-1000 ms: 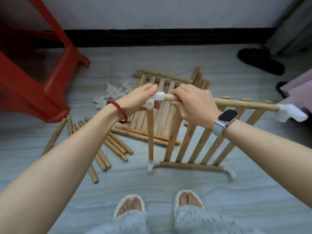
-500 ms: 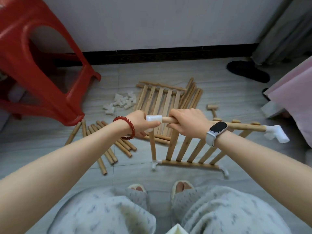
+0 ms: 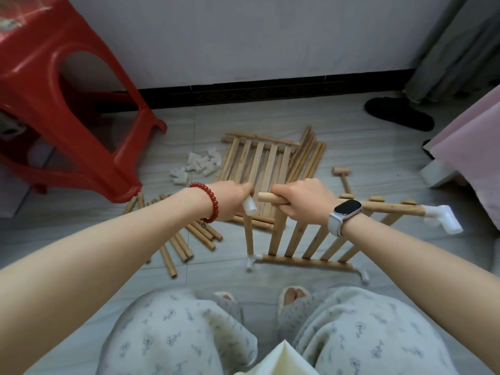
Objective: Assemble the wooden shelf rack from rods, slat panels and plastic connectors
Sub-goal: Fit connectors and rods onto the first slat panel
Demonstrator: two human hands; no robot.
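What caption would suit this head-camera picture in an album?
Left hand holds a white connector on an upright rod; right hand grips the slat panel rail beside it, end bare.

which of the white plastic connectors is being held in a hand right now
The connector atop the upright rod, gripped by the left hand. The far-end connector, the two floor-level corner ones and the loose pile are untouched.

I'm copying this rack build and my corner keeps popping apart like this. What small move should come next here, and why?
Probably bring the white connector in the left hand back onto the bare end of the top rod, which the right hand grips. The two sit apart with a small gap, the connector capping the upright rod.
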